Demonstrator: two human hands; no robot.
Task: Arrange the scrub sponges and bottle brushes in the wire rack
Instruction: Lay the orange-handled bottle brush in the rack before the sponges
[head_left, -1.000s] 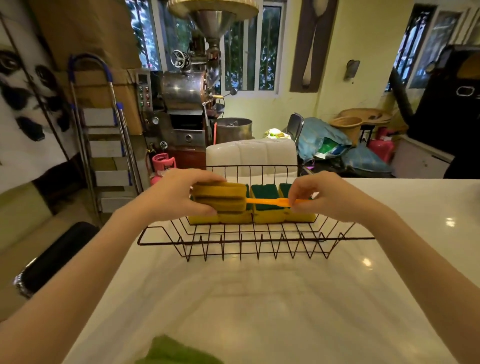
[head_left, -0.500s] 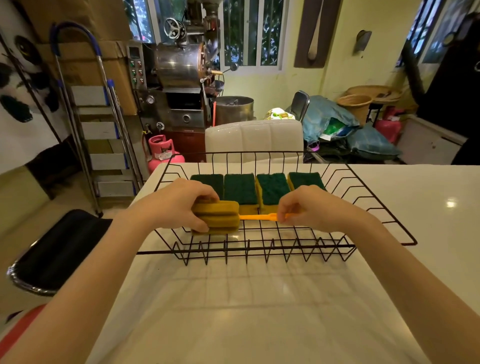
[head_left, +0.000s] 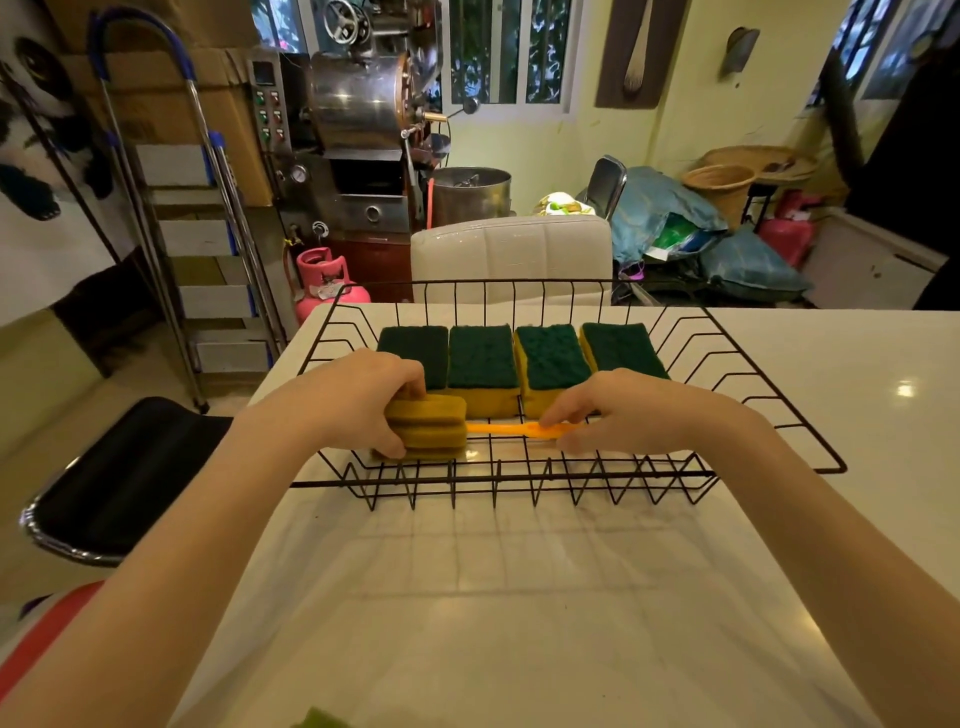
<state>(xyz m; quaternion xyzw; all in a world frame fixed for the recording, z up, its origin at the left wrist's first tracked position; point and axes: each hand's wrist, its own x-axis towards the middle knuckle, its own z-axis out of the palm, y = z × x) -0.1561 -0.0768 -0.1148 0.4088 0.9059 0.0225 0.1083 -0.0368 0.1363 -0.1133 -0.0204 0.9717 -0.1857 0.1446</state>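
Observation:
A black wire rack (head_left: 769, 410) stands on the white table. Several green-and-yellow scrub sponges (head_left: 483, 358) lie side by side along its back. At the rack's front left lies a bottle brush with a yellow sponge head (head_left: 434, 428) and an orange handle (head_left: 511, 429), down on the rack floor. My left hand (head_left: 353, 400) grips the sponge head. My right hand (head_left: 628, 410) pinches the orange handle at its right end.
The white table (head_left: 493, 597) reaches toward me from the rack. A green item (head_left: 322, 719) peeks in at the bottom edge. A black stool (head_left: 119, 478) stands left of the table, a white chair back (head_left: 511, 260) behind it.
The brush went from held above the rack down onto its front left floor, both hands still on it. The camera tilted down and nearer.

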